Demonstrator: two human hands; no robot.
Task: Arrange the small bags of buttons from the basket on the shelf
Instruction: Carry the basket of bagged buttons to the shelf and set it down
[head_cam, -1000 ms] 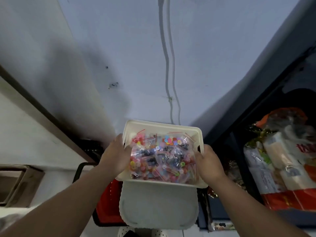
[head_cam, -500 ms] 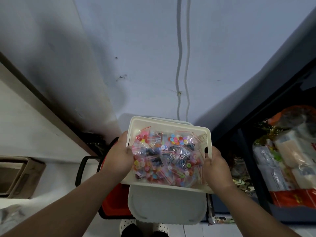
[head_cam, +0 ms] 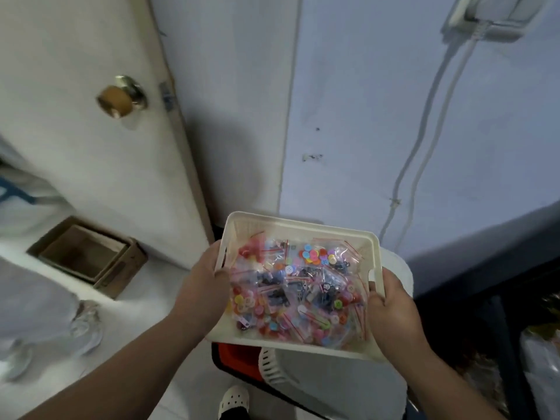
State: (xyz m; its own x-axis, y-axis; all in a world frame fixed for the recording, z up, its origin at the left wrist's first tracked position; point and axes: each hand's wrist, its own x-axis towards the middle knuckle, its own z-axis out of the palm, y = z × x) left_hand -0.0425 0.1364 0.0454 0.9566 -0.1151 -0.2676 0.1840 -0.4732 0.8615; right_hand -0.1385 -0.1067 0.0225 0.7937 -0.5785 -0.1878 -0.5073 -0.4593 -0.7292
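While the left hand (head_cam: 206, 286) grips the left rim of the white rectangular plastic basket (head_cam: 303, 226) and the right hand (head_cam: 391, 310) grips its right rim, thumbs curled over the edge, the basket is held in the air before a pale blue wall. Small clear zip bags of coloured buttons (head_cam: 297, 286) lie heaped inside it. A dark shelf (head_cam: 500, 313) stands just to the right, and a brass doorknob (head_cam: 121, 97) shows upper left.

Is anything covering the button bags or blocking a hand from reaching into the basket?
Nothing visible covers the bags; the basket is open on top. But the left hand and right hand each grip a side rim, so one would have to let go first.
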